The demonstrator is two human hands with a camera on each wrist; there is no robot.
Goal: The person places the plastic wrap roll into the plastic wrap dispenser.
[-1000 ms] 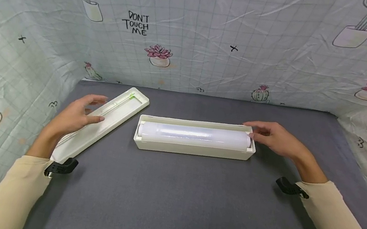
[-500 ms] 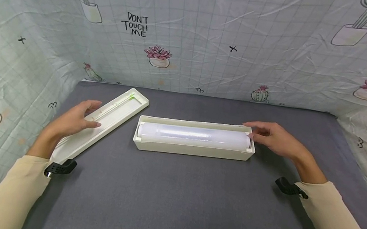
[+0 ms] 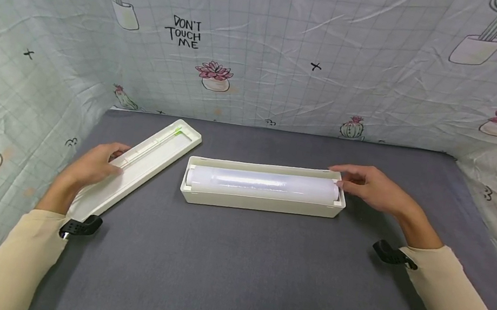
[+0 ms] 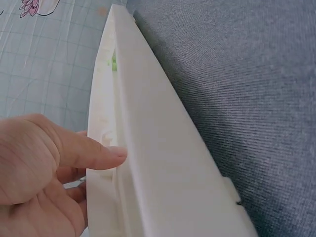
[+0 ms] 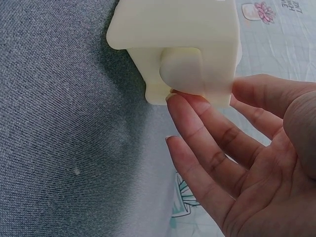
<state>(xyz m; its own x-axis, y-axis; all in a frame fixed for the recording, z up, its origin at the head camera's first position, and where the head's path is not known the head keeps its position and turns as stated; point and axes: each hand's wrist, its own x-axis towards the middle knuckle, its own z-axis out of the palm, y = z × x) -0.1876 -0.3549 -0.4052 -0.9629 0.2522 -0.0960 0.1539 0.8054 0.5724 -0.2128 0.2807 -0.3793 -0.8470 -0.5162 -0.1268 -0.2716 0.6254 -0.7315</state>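
A long white lid (image 3: 149, 160) lies slanted on the left, hollow side up, with a green piece (image 3: 178, 131) at its far end. My left hand (image 3: 94, 165) holds its left edge; in the left wrist view the thumb (image 4: 106, 155) is over the hollow of the lid (image 4: 153, 123) and the other fingers are behind the wall. A white box (image 3: 260, 202) sits in the middle with a roll of clear film (image 3: 264, 181) inside. My right hand (image 3: 376, 188) touches its right end with relaxed fingers, seen beside the box (image 5: 173, 24) in the right wrist view.
The dark grey cloth surface (image 3: 227, 283) lies under both parts. A light patterned curtain (image 3: 269, 32) hangs behind it and along both sides. The lid's far end is close to the box's left end.
My left hand has drawn back leftward across the lid, and its thumb and fingers have come closer together at the left edge. The right hand and the box have stayed in place.
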